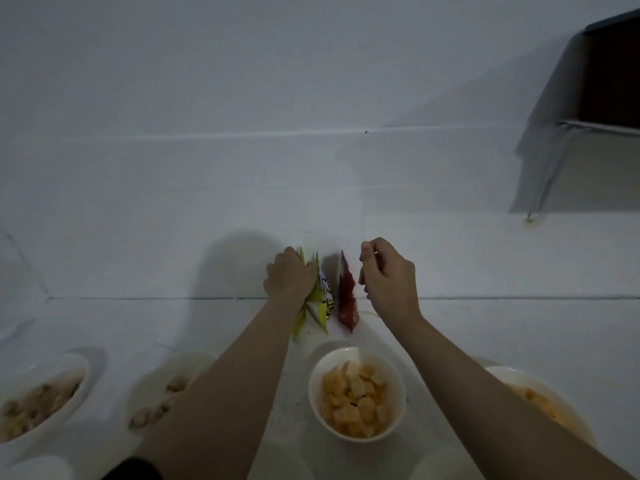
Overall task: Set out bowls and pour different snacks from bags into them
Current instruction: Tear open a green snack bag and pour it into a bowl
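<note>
Several white bowls stand along the near edge of the white table (485, 327). The middle bowl (356, 393) holds orange-yellow cracker pieces. A far-left bowl (38, 400) and a second bowl (162, 393), partly behind my left forearm, hold pale brown snacks. A bowl at the right (540, 400) holds orange snacks, half hidden by my right forearm. Yellow-green snack bags (320, 299) lean against the wall, and my left hand (289, 275) holds them from the left. A red bag (347, 296) stands beside them. My right hand (388, 275) hovers just right of the red bag, fingers loosely curled, holding nothing.
A white wall (311, 133) rises right behind the bags. A dark cabinet or shelf (606, 74) hangs at the upper right. Another white rim (38, 469) shows at the bottom left corner.
</note>
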Available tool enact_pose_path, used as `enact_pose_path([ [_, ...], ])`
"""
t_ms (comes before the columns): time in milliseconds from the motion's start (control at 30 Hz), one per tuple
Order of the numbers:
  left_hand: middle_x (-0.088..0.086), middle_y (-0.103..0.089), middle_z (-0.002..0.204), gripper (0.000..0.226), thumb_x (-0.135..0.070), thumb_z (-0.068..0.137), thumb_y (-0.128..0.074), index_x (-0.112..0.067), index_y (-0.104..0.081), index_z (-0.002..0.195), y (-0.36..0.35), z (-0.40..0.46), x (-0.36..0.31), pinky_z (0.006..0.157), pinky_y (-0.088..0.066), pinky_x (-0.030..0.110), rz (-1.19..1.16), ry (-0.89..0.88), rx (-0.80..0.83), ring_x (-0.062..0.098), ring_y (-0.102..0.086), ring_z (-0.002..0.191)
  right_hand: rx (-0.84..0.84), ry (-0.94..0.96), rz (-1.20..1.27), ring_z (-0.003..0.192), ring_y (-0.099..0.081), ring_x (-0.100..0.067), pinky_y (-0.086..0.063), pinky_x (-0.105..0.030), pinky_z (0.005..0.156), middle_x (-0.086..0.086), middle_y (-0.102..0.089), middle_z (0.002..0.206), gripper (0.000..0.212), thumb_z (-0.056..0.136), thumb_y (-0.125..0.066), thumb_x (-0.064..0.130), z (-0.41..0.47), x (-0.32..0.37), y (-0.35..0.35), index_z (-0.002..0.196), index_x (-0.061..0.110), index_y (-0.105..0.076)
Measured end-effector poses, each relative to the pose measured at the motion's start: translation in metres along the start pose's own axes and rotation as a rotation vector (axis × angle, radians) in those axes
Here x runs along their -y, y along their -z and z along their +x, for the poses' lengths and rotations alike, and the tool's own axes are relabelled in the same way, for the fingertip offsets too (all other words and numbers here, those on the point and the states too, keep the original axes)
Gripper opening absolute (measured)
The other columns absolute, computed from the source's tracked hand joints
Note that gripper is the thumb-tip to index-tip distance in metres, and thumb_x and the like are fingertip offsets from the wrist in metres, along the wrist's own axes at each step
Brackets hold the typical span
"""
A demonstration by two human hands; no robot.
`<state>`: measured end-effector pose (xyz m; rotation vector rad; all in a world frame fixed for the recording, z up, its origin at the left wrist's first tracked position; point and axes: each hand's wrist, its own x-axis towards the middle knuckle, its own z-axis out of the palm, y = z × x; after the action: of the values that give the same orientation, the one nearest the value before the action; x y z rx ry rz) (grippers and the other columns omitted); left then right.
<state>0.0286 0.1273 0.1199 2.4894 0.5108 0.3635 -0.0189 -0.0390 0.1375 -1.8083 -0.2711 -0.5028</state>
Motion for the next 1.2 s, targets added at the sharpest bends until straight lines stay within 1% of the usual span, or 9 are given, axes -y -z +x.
enact_pose_path([
  [167,0.015,-0.053,0.125,0.051,-0.041,0.096,-0.048,-0.004,-0.037,0.129,-0.019,0.030,0.004,0.089,-0.045,0.041,0.124,0.089,0.114,0.034,-0.055,0.116,0.037,0.013,-0.077,0.059,-0.055,-0.034,-0.051,-0.047,0.058,-0.017,-0.060,0.062,0.032,0.103,-0.045,0.030,0.016,-0.016,-0.015,0.081,0.008,-0.054],
  [267,0.011,-0.058,0.112,0.033,-0.028,0.098,-0.042,-0.005,-0.047,0.121,-0.023,0.033,0.014,0.078,-0.042,0.035,0.163,0.102,0.137,0.030,-0.058,0.105,0.041,-0.003,-0.097,0.053,-0.053,-0.021,-0.051,-0.045,0.059,-0.012,-0.060,0.060,0.032,0.103,-0.046,0.029,0.017,-0.026,-0.018,0.079,0.010,-0.055],
  [400,0.010,-0.058,0.107,0.015,-0.017,0.095,-0.039,-0.012,-0.049,0.105,-0.012,0.021,0.028,0.072,-0.039,0.033,0.163,0.064,0.117,0.028,-0.055,0.094,0.035,-0.002,-0.072,0.059,-0.058,-0.034,-0.052,-0.049,0.055,-0.016,-0.056,0.060,0.035,0.102,-0.048,0.029,0.007,-0.032,-0.024,0.075,0.006,-0.051],
  [467,0.010,-0.056,0.097,0.009,-0.017,0.096,-0.038,-0.014,-0.046,0.095,0.001,0.004,0.032,0.070,-0.038,0.033,0.104,0.074,0.031,0.027,-0.051,0.085,0.038,0.027,-0.057,0.058,-0.055,-0.034,-0.048,-0.045,0.055,-0.017,-0.056,0.061,0.036,0.102,-0.049,0.026,-0.002,-0.029,-0.027,0.075,0.003,-0.051],
  [600,0.005,-0.047,0.072,0.023,-0.023,0.101,-0.035,-0.014,-0.037,0.079,0.037,-0.051,0.028,0.059,-0.033,0.033,-0.063,0.013,-0.266,0.029,-0.045,0.068,0.042,0.108,-0.003,0.051,-0.048,-0.019,-0.042,-0.033,0.051,-0.010,-0.053,0.057,0.035,0.103,-0.050,0.025,-0.016,-0.003,-0.030,0.070,0.012,-0.050],
  [733,0.000,-0.043,0.061,0.037,-0.023,0.102,-0.039,-0.022,-0.025,0.068,0.074,-0.105,0.026,0.051,-0.027,0.034,-0.261,-0.130,-0.441,0.023,-0.040,0.056,0.075,0.223,0.061,0.049,-0.052,-0.027,-0.044,-0.045,0.048,-0.012,-0.055,0.055,0.034,0.103,-0.049,0.023,-0.030,0.031,-0.032,0.074,0.004,-0.053],
  [967,-0.007,-0.045,0.059,0.032,-0.026,0.103,-0.041,-0.011,-0.032,0.076,0.132,-0.198,0.027,0.048,-0.034,0.025,-0.493,-0.139,-0.596,0.006,-0.039,0.052,0.228,0.371,0.251,0.051,-0.056,-0.025,-0.047,-0.045,0.046,-0.006,-0.058,0.058,0.029,0.102,-0.048,0.028,-0.071,0.089,-0.037,0.080,0.011,-0.056],
  [1100,-0.005,-0.055,0.065,0.033,-0.032,0.102,-0.043,-0.007,-0.040,0.081,0.155,-0.247,0.040,0.050,-0.040,0.025,-0.559,-0.052,-0.638,0.004,-0.047,0.057,0.355,0.406,0.374,0.046,-0.055,-0.011,-0.044,-0.021,0.043,-0.007,-0.058,0.056,0.026,0.102,-0.052,0.018,-0.109,0.115,-0.045,0.078,0.007,-0.056],
  [1200,-0.009,-0.049,0.058,0.035,-0.031,0.101,-0.044,-0.013,-0.036,0.072,0.174,-0.274,0.060,0.047,-0.032,0.020,-0.453,-0.018,-0.673,0.004,-0.040,0.052,0.441,0.415,0.398,0.051,-0.057,-0.021,-0.046,-0.035,0.048,-0.009,-0.060,0.058,0.029,0.101,-0.051,0.024,-0.133,0.131,-0.062,0.078,0.007,-0.056],
])
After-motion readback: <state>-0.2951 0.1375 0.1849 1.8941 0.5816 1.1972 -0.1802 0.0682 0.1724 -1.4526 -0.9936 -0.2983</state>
